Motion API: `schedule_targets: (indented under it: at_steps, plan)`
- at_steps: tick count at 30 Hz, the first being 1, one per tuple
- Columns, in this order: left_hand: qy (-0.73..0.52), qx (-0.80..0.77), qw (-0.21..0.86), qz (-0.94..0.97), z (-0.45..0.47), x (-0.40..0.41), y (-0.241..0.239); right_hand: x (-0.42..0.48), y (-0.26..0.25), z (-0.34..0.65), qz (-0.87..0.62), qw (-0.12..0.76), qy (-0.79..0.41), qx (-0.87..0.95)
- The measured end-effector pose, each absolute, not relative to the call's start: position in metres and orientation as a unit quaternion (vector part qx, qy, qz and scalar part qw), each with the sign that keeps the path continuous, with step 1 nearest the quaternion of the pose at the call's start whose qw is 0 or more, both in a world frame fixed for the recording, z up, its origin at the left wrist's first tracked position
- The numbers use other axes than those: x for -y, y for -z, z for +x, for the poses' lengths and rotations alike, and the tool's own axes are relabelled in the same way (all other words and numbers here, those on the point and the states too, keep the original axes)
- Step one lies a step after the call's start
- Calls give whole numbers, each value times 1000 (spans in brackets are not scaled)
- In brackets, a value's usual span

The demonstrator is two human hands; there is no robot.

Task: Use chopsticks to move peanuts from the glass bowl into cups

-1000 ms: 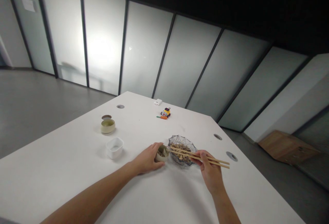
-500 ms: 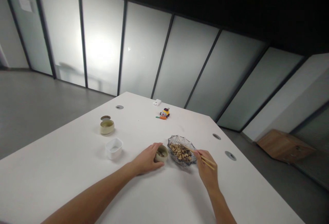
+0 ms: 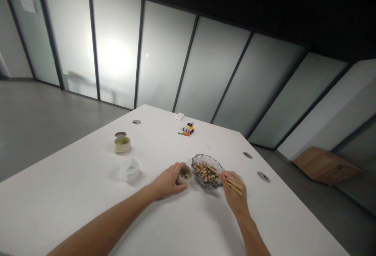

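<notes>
My left hand is wrapped round a small beige cup on the white table, with a few dark bits inside it. Just right of the cup stands a clear glass bowl with a scalloped rim, filled with a mix of pale nuts and thin dark pieces that look like seeds. My right hand grips a pair of wooden chopsticks at the bowl's right side. The chopstick tips reach into the nuts; whether they pinch anything is too small to tell.
To the left sit a white square dish and a second beige cup. A yellow toy car, an orange toy carrot and a small white box lie farther back. Round grommets are set in the table.
My right hand has shifted slightly left with the chopsticks, whose tips remain over the nuts. My left hand stays on the cup.
</notes>
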State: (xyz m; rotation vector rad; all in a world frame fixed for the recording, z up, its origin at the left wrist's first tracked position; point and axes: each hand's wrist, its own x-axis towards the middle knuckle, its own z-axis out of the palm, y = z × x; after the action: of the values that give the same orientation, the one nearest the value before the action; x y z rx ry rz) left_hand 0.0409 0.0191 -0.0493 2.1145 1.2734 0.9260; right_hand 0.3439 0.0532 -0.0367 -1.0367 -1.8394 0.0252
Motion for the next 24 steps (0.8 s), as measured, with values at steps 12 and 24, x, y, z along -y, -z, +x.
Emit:
schedule_targets:
  at_steps: [12,24]
  plan:
    - [-344,-468,250,775,41,-19,48,-49,32,344,-468,536,-47,701]
    - [-342,-470,253,773,40,-19,49,-42,24,328,-372,642,-430,514]
